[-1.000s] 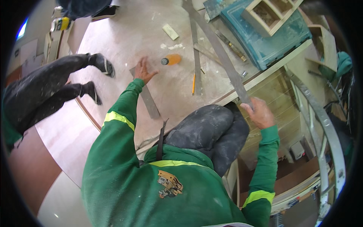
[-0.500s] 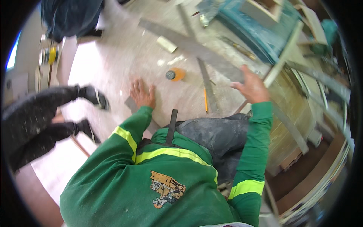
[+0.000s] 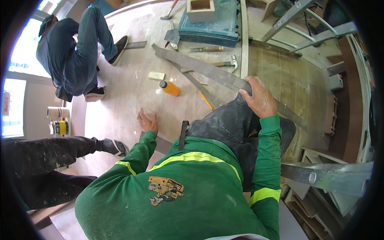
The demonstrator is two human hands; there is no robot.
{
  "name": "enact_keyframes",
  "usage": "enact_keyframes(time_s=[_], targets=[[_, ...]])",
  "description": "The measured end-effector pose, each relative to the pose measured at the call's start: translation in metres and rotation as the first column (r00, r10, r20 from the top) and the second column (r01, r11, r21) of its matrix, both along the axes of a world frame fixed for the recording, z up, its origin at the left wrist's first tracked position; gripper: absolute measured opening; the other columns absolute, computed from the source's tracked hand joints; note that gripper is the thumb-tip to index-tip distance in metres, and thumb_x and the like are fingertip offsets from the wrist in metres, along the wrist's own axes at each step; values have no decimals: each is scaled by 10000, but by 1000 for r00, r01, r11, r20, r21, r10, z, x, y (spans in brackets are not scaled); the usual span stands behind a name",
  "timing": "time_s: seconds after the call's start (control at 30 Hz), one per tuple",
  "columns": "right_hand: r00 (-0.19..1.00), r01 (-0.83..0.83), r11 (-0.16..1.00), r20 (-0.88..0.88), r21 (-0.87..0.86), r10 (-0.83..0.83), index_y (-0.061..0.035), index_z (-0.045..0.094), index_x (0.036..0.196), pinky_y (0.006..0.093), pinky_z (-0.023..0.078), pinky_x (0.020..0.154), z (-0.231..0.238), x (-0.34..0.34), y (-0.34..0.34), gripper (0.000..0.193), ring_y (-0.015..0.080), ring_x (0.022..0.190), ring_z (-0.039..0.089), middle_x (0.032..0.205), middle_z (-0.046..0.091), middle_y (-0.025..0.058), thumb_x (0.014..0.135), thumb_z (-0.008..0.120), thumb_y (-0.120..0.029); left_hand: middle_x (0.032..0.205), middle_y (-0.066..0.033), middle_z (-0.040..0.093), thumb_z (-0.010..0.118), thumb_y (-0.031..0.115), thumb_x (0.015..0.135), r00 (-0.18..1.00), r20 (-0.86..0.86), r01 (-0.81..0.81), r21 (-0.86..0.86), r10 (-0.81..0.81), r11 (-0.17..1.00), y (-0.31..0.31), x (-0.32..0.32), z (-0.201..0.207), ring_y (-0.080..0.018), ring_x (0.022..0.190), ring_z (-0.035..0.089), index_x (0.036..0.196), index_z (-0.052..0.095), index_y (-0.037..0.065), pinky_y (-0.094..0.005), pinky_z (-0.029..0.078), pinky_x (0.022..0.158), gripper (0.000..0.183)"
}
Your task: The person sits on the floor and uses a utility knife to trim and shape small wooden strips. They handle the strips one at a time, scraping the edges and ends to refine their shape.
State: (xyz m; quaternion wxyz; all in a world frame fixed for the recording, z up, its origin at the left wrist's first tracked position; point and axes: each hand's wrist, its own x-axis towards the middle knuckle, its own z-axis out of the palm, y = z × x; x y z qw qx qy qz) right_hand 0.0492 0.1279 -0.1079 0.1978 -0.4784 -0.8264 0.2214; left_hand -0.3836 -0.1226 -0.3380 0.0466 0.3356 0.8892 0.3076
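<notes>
My right hand (image 3: 262,98) is closed around a long, flat grey strip (image 3: 204,69), by my raised knee. One end of the strip reaches far left over the pale board (image 3: 128,80); the other continues past my hand to the right. My left hand (image 3: 148,121) rests on the board with fingers apart, holding nothing. Beside its wrist another grey strip (image 3: 162,145) lies partly under my arm. A thinner dark strip (image 3: 196,85) passes beneath the held one. Near it are a yellow pencil (image 3: 207,101), an orange bottle with a dark cap (image 3: 170,88) and a whitish block (image 3: 157,75).
A hammer (image 3: 230,64), a chisel (image 3: 206,49) and a teal toolbox (image 3: 208,34) lie beyond the strip. Metal ladder parts (image 3: 308,24) stand right. One person crouches (image 3: 76,52) at far left; another's dark trouser legs (image 3: 48,156) extend in from the left.
The view has tilted and turned, bringing the crouching person and the floor at right into fuller sight. My right hand has come onto the strip near my knee; the left stays on the board.
</notes>
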Motion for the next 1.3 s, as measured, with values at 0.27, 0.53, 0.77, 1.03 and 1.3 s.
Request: enact_keyframes(time_s=[0.27,0.53,0.77,1.03,1.3], targets=[[991,38,999,133,-33,-33,-99,640,1295,520,537,881,-11,-13,12,438,425,1045,649,1116,648,173,925,750,-307,1503,-245,465,721,336,924,985,-150,83,-46,-89,996,21,-62,-39,-422,1428,410,1536,439,56,-532,312,1196,730],[984,56,968,177,-245,-12,-91,643,1304,491,523,900,-39,-14,59,429,417,1066,640,1140,653,170,938,736,-294,1569,-192,452,544,479,1027,961,-275,-118,-276,39,954,83,-43,-24,-366,1517,338,1532,459,75,-540,203,1248,653],[980,143,937,181,-318,-89,-108,640,1316,509,523,879,-28,-26,65,444,446,1041,632,1152,645,178,926,744,-292,1567,-200,450,541,454,1032,953,-303,-95,-299,0,950,104,-46,-8,-390,1521,316,1551,436,70,-540,197,1252,654],[956,217,972,223,-93,-192,-147,646,1325,501,440,881,-67,-39,43,424,324,1063,625,1081,616,110,937,737,-290,1565,-220,443,504,460,1044,925,-368,-27,-300,-89,954,105,-68,-11,-406,1497,342,1552,432,51,-540,213,1243,656],[963,182,979,186,97,-197,-168,690,1202,450,372,903,-60,-27,29,243,271,1054,607,1025,598,65,969,682,-238,1388,-202,584,614,224,1046,899,-300,403,287,-318,869,214,-167,4,-321,1276,538,1386,580,-18,-446,411,1111,419]])
